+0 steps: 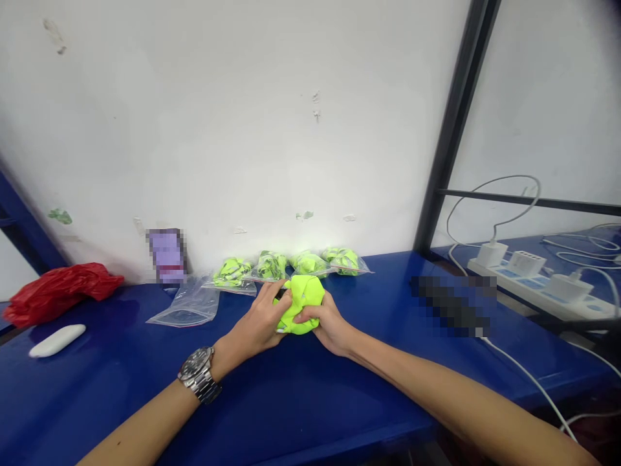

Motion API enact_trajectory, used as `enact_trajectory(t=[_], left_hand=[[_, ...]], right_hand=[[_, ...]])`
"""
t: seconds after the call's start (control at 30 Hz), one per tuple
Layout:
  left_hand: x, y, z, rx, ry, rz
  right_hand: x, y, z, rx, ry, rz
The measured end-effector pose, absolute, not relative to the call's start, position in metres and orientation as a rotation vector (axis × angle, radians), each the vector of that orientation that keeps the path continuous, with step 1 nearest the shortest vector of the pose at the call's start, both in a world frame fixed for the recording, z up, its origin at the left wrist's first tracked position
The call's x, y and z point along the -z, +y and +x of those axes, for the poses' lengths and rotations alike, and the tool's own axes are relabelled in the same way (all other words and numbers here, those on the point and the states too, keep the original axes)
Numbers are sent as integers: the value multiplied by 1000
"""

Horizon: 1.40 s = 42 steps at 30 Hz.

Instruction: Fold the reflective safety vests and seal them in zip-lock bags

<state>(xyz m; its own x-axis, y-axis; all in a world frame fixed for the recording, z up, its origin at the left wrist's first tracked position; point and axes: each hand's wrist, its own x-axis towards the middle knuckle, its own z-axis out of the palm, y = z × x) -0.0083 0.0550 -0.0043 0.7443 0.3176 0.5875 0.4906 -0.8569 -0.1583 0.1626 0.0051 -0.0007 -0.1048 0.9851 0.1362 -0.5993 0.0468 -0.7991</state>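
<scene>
A bundle of neon yellow-green fabric (305, 299) is held between both hands above the blue tabletop. My left hand (266, 314), with a metal watch on its wrist, grips the bundle's left side. On the other side, my right hand (330, 323) is closed round it, thumb pressed on the front. Just beyond stand several clear zip bags with similar yellow-green fabric inside, among them one bag on the left (233, 272) and one on the right (343, 259). An unfilled clear zip bag (187, 304) lies flat to the left of my hands.
A red plastic bag (63, 291) and a white oval object (58, 341) lie at the left. A blurred phone (167, 254) leans on the wall. At the right are a blurred dark object (453, 307) with a white cable, a power strip (538, 288) and a black post (451, 129).
</scene>
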Motion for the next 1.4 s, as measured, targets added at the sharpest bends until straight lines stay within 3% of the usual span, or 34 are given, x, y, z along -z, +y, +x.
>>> enact_trajectory(t=[0.83,1.03,1.4], left_hand=[[12,49,-4,955,-719,-2750],[18,53,-1,1155,-682,-2561],[12,57,0,1136,-628,-2518]], right_hand=[[1,8,174,-1511,-979,-597],[-1,5,170,-1563,-934,-523],[-4,7,169,-1582,-914,-491]])
